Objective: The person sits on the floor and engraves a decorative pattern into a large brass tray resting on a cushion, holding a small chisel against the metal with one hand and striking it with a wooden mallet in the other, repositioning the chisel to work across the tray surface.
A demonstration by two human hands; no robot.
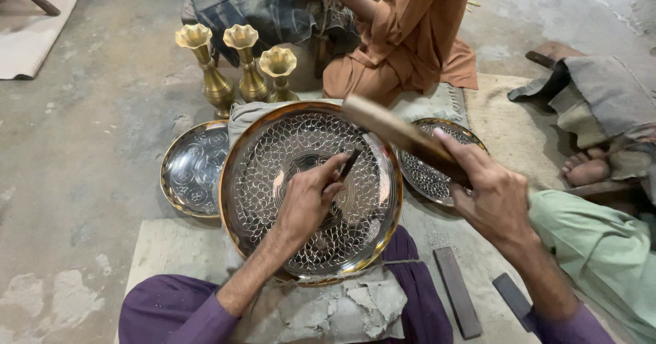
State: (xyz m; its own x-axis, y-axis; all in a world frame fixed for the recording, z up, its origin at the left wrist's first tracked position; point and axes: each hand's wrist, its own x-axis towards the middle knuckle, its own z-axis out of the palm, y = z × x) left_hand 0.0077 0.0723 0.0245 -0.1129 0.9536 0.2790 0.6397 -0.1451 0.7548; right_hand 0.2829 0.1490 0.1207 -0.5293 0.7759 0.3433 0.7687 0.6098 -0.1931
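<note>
the left hand [309,197] has its grip clamped on a thin dark chisel [347,166], tip down on the big engraved metal plate [273,146] that lies right under it, propped in the lap. the right hand [493,195] is closed round a wooden mallet [393,131], raised just above and beside the chisel. the plate looks stiff, thin and fairly heavy, slippery when polished; best held by its rim. the chisel is small and hard, so pinch it low.
</note>
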